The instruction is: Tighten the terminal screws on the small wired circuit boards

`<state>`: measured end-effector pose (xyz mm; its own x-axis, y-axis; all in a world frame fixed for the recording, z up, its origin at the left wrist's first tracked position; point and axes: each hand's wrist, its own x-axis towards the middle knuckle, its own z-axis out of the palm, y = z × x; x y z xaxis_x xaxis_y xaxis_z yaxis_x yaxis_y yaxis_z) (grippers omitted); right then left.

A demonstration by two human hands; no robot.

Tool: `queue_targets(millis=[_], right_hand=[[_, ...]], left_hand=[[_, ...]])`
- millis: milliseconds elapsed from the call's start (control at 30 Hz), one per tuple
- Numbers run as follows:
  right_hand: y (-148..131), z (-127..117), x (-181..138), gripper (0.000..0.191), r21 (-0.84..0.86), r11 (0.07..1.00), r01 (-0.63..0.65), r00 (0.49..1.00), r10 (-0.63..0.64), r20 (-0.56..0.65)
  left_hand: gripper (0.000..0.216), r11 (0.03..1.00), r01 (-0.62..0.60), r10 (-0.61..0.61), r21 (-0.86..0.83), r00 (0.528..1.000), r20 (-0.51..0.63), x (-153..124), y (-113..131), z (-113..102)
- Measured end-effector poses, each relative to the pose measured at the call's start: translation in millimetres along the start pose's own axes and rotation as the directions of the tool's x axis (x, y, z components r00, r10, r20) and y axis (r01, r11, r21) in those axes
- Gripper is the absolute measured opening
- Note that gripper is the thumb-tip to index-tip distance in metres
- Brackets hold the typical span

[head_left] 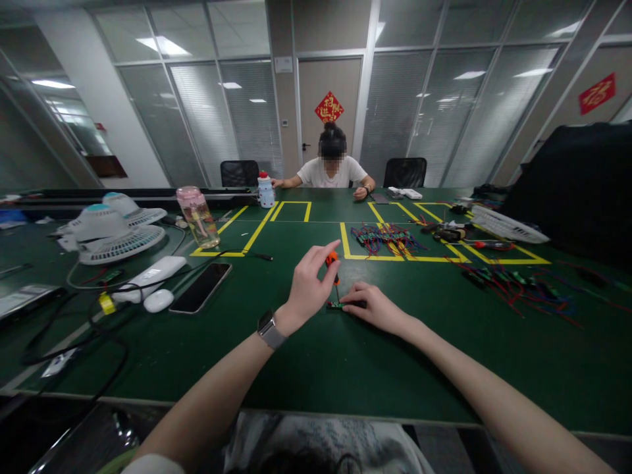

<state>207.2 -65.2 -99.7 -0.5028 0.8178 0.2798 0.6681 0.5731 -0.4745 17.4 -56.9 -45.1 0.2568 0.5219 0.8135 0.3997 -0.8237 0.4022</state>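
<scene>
My left hand (310, 282), with a watch on its wrist, pinches the orange handle of a small screwdriver (334, 264) and holds it upright, tip down on a small green circuit board (334, 305). My right hand (371, 305) lies on the green table (316, 355) beside the board, fingers pressed down on its right end. Both hands are at the middle of the table, close together.
A phone (201, 288), a white mouse (158, 300), a white case and black cables lie at the left, with two fans (116, 236) and a pink bottle (198, 216) behind. Piles of wired boards (388, 238) sit in yellow taped squares. A person sits at the far side.
</scene>
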Motion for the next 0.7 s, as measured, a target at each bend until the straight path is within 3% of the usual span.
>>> queue_targets(millis=[100, 267, 467, 700], right_hand=[[0.3, 0.1, -0.2, 0.019, -0.005, 1.0, 0.006, 1.0, -0.006, 0.002], [-0.1, -0.1, -0.5, 0.019, 0.0, 1.0, 0.003, 1.0, -0.003, -0.003], [-1.9, -1.1, 0.1, 0.019, -0.009, 1.0, -0.008, 1.0, 0.008, 0.002], [-2.0, -1.4, -0.2, 0.02, -0.004, 1.0, -0.011, 1.0, 0.011, 0.008]], left_hand=[[0.024, 0.998, 0.002, 0.0, 0.055, 0.999, -0.036, -0.1, 0.2, -0.3], [0.042, 0.999, 0.018, -0.016, -0.038, 0.999, 0.044, -0.4, -0.1, 1.5], [0.027, 0.995, 0.034, -0.029, 0.099, 0.998, -0.052, -1.8, -1.4, 0.8], [0.042, 0.995, 0.057, -0.054, -0.077, 0.998, 0.035, -2.0, -1.7, 3.3]])
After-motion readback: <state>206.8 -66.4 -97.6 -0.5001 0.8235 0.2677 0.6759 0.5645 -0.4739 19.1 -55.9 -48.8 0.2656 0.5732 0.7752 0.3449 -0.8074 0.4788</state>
